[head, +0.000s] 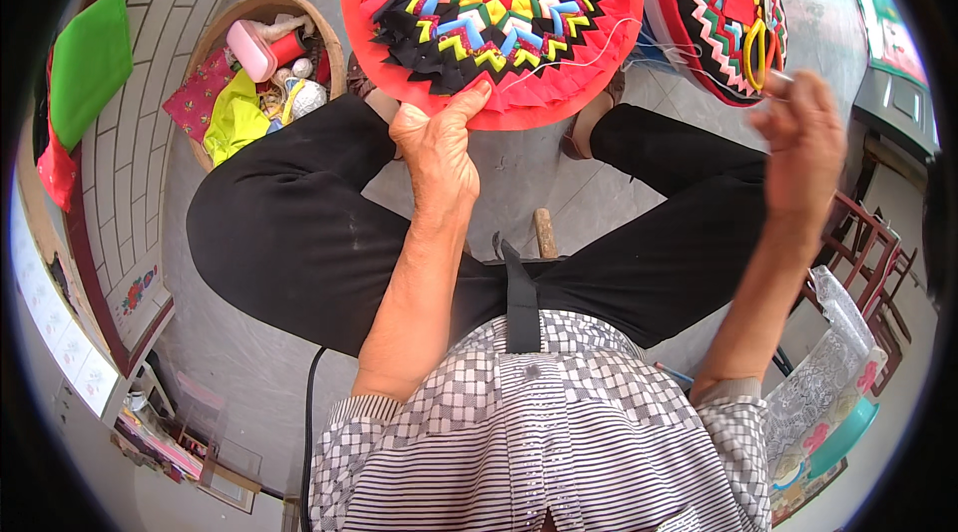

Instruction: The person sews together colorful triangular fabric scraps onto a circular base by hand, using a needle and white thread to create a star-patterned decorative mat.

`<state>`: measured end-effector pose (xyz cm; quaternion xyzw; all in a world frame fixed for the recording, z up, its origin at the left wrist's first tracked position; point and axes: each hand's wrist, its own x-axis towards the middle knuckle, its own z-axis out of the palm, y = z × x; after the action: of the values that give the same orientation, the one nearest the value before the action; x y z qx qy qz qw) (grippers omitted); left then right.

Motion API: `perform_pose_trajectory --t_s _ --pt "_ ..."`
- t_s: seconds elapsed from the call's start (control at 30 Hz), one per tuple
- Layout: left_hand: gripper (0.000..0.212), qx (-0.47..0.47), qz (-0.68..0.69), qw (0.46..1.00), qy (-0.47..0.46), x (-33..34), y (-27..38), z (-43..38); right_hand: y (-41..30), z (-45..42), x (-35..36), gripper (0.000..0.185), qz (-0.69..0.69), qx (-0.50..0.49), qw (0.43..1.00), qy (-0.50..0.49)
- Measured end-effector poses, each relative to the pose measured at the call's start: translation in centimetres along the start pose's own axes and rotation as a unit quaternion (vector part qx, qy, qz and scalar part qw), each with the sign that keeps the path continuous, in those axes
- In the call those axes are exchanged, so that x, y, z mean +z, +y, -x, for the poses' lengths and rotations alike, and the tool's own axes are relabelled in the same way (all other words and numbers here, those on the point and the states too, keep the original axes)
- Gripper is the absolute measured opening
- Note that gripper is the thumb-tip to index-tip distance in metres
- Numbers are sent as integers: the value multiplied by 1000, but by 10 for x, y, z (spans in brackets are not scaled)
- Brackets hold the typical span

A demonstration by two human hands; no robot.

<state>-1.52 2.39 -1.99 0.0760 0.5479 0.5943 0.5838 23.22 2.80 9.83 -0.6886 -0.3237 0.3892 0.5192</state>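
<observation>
A round red fabric piece (494, 30) with rings of folded colored cloth is at the top middle. My left hand (441, 143) grips its lower edge, thumb on top near the black folded pieces. A white thread (576, 62) runs from the folded cloth to the piece's right edge. My right hand (801, 135) is raised at the right, slightly blurred, fingers bent together; whether it holds a needle cannot be told. Just beyond it, yellow-handled scissors (754, 57) lie on a second round patterned cushion (711, 15), beside a small red patch.
A round basket (329, 45) at the left holds a pink case (251, 51), a red thread spool (288, 48), cloth and balls of thread. Green cloth (91, 68) lies at the far left. A wooden rack (872, 255) and lace-covered furniture (831, 375) stand at the right.
</observation>
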Motion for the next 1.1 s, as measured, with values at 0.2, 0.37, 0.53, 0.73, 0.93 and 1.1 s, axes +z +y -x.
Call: perform_pose_trajectory --t_s 0.2,0.37,0.53,0.73,0.93,1.1 --pt "27 -23 16 1000 -8 4 4 4 48 59 103 12 40 106 971 -211" --pt "36 -44 -5 998 -44 -1 2 6 64 66 127 21 227 37 946 -226" --pt "36 -46 1 998 -49 1 4 9 72 61 130 17 230 12 948 -221" --pt "29 -45 24 998 -33 7 7 12 74 59 128 14 224 25 952 -205" --pt "35 -27 21 999 -39 8 3 11 77 58 126 13 226 21 954 -198" --pt "39 -24 5 998 -54 6 3 11 75 57 125 13 209 49 956 -202"
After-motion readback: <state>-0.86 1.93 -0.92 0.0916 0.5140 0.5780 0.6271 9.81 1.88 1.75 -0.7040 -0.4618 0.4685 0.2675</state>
